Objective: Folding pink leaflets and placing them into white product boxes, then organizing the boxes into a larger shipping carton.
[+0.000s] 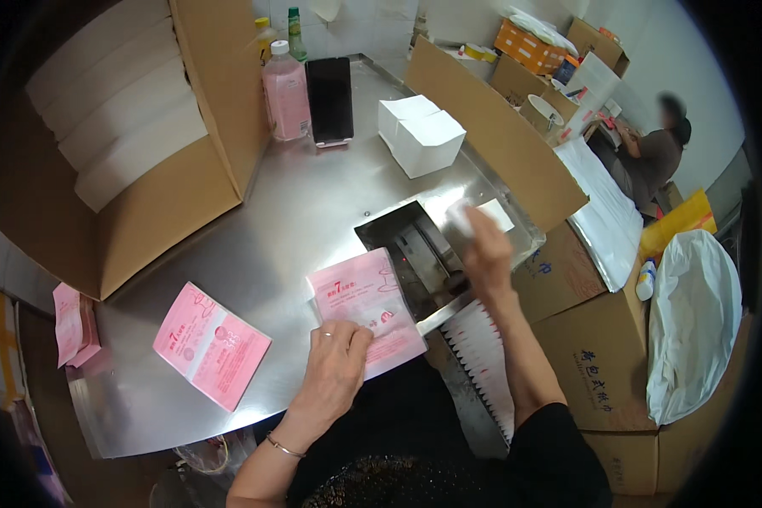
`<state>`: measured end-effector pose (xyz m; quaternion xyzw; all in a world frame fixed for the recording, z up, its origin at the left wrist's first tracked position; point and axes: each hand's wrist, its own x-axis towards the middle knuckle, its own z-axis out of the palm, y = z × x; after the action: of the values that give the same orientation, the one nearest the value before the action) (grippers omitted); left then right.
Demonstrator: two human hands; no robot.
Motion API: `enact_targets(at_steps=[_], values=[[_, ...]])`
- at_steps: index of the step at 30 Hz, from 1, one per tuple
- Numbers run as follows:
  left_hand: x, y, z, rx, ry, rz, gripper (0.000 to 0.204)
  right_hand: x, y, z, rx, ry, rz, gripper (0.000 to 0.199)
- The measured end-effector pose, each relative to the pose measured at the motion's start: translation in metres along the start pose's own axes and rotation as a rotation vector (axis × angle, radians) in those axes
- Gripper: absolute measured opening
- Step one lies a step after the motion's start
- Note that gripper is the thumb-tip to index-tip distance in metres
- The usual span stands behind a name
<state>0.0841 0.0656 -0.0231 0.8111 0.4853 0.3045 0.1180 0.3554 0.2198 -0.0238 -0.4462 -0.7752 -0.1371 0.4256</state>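
Observation:
My left hand (337, 360), with a ring and a bracelet, has its fingers curled on the lower edge of a pink printed plastic pouch (381, 296). That pouch lies flat on the steel table (309, 203), partly over a rectangular opening (398, 245) with a dark metal mechanism inside. My right hand (487, 254) is over the right side of the opening. Its fingers are smeared by motion, and a pale blur shows at their tips. Just beyond it lies a small white sheet (497, 215). A stack of white folded tissues (423, 140) stands farther back.
More pink pouches (212, 345) lie at left, with another pink bundle (76, 326) at the table's edge. An open carton (157, 190) holds white stacks. A phone (328, 102) leans near a pink-filled bottle (286, 93). Cartons (597, 364) stand at right; another person (656, 157) sits beyond.

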Motion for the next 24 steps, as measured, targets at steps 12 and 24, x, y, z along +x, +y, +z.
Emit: enact_targets(at_steps=[12, 24], values=[[0.018, 0.006, -0.008, 0.279, 0.134, -0.200, 0.078, -0.015, -0.153, 0.029, 0.144, -0.544, -0.407, 0.029], [0.012, -0.005, -0.003, 0.462, 0.190, -0.297, 0.051, -0.027, -0.008, 0.016, -0.277, -0.231, 0.069, 0.027]])
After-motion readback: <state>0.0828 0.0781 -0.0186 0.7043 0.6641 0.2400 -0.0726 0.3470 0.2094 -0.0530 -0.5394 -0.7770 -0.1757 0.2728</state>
